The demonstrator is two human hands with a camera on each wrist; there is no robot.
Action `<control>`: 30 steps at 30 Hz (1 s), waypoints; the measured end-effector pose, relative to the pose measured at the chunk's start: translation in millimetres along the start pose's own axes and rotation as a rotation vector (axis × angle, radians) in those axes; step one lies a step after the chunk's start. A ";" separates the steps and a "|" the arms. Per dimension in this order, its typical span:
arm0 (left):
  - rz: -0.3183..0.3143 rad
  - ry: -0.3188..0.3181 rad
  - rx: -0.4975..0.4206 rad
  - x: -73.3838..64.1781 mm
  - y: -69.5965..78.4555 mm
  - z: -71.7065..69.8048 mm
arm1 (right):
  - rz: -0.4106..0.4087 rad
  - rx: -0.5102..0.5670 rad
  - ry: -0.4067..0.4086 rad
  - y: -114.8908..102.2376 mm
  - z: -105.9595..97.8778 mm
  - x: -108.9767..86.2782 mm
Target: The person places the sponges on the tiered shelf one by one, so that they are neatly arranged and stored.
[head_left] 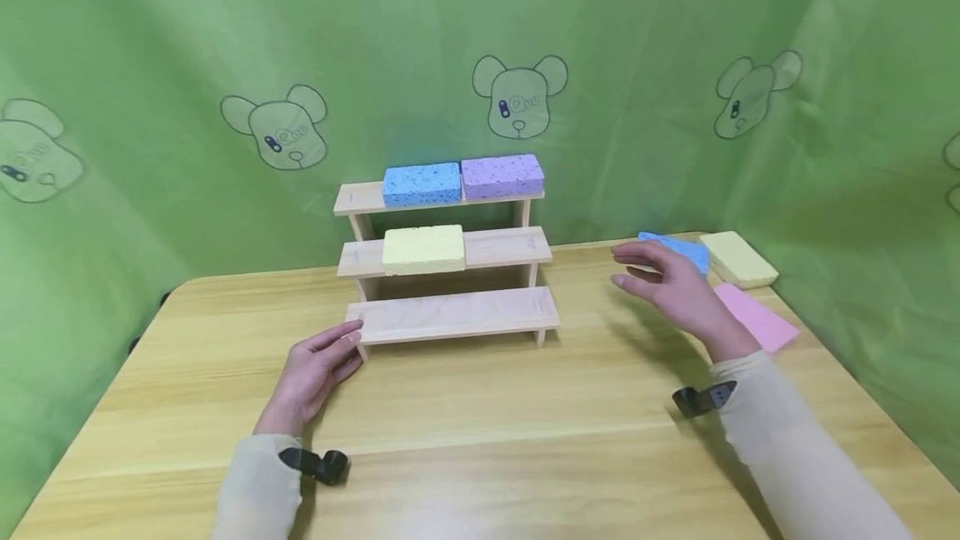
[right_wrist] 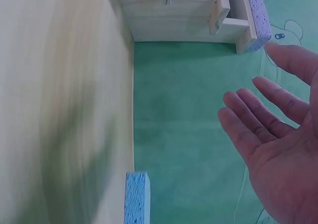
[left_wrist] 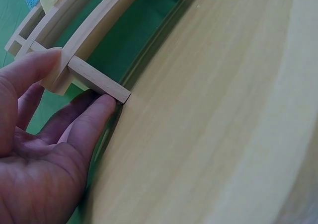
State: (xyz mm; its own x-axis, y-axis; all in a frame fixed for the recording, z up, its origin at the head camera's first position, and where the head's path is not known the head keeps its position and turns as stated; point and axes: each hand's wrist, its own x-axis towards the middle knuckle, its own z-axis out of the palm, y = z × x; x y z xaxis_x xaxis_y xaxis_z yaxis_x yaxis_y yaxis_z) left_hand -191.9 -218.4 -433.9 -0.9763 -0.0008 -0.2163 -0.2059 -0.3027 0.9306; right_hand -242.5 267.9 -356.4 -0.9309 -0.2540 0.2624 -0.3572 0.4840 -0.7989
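A three-tier wooden step shelf stands at the middle back of the table. My left hand holds the left end of its lowest step; in the left wrist view the thumb lies at the board's end and a finger touches the leg. The top step carries a blue sponge and a purple sponge side by side. On the middle step lies a pale yellow sponge, left of centre. My right hand is raised above the table, fingers loosely bent and holding nothing.
Beyond the right hand, at the table's right back, lie another blue sponge, another pale yellow sponge and a pink sponge, partly hidden by the hand and wrist. A green curtain with bear-head drawings hangs around the wooden table.
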 end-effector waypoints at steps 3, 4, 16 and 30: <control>0.002 0.003 0.001 0.7 1.3 0.7 | 0.001 -0.030 0.016 4.4 -5.5 -6.1; 0.001 0.001 0.005 1.0 1.4 1.0 | 0.003 -0.040 0.022 6.1 -8.0 -9.1; -0.006 0.007 0.001 0.8 1.4 -1.1 | 0.066 -0.144 0.102 34.3 -45.1 -50.6; -0.006 0.014 -0.011 0.8 0.3 -1.9 | 0.257 -0.272 0.097 61.1 -86.4 -83.1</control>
State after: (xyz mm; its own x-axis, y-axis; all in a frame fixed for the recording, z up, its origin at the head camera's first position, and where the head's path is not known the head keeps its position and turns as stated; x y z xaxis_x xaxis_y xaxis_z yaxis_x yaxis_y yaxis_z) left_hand -192.6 -220.3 -434.3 -0.9739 -0.0126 -0.2264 -0.2112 -0.3129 0.9260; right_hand -193.5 390.9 -380.3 -0.9910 -0.0213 0.1323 -0.1060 0.7291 -0.6762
